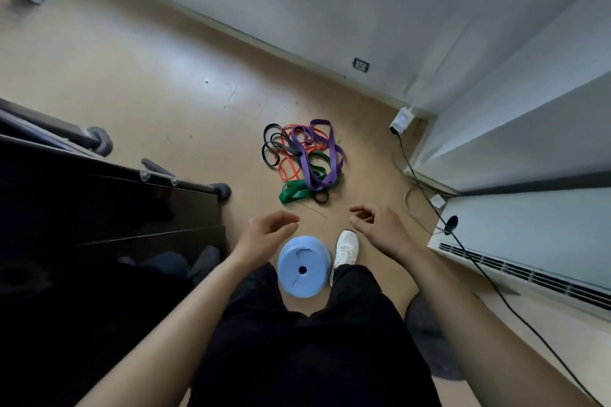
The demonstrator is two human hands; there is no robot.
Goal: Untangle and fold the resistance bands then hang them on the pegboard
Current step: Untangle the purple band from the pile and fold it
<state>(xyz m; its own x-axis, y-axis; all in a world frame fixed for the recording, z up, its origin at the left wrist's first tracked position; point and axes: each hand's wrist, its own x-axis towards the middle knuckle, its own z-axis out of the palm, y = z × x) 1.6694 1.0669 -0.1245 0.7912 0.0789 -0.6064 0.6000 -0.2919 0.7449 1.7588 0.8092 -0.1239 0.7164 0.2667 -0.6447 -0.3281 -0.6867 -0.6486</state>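
A tangled heap of resistance bands (302,160) lies on the tan floor ahead of me: a purple band (325,150), an orange band (287,172), a green band (294,194) and a black band (271,145) looped through each other. My left hand (267,231) hovers in the air short of the heap, fingers loosely curled, holding nothing. My right hand (377,225) hovers to the right at the same height, fingers apart and empty. Neither hand touches the bands. No pegboard is in view.
A light blue round stool (302,271) stands between my legs, my white shoe (347,249) beside it. A dark cabinet on casters (109,208) fills the left. A black cable (439,211) runs from a white adapter (401,120) along the right wall unit (529,241).
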